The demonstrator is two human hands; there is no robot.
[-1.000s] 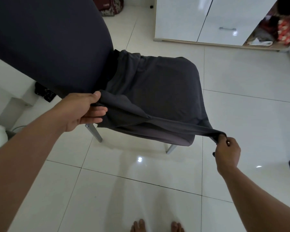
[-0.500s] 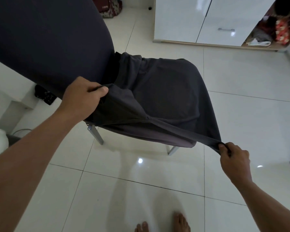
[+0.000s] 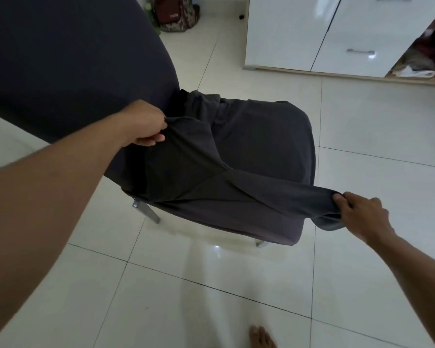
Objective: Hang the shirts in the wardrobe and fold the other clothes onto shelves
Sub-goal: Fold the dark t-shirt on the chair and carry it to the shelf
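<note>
A dark grey garment [image 3: 211, 169] lies spread over the seat of a chair [image 3: 281, 136] covered in dark fabric. My left hand [image 3: 146, 124] grips one corner of the garment near the chair's backrest. My right hand [image 3: 357, 212] pinches the opposite end, pulled out past the seat's front right corner, so the cloth is stretched between both hands. A diagonal fold runs across the garment. The white wardrobe [image 3: 337, 33] stands at the top right, its open section showing at the far right edge.
The chair's tall dark backrest [image 3: 68, 59] fills the upper left. Metal chair legs [image 3: 146, 212] show below the seat. A patterned bag [image 3: 173, 13] sits on the floor at the back. Clothes and a white bag [image 3: 412, 71] lie in the wardrobe's open section. My bare foot [image 3: 261, 337] is at the bottom.
My left hand has moved up and right along the garment toward the backrest. My right hand has drawn its end further right, stretching the cloth flatter over the seat.
</note>
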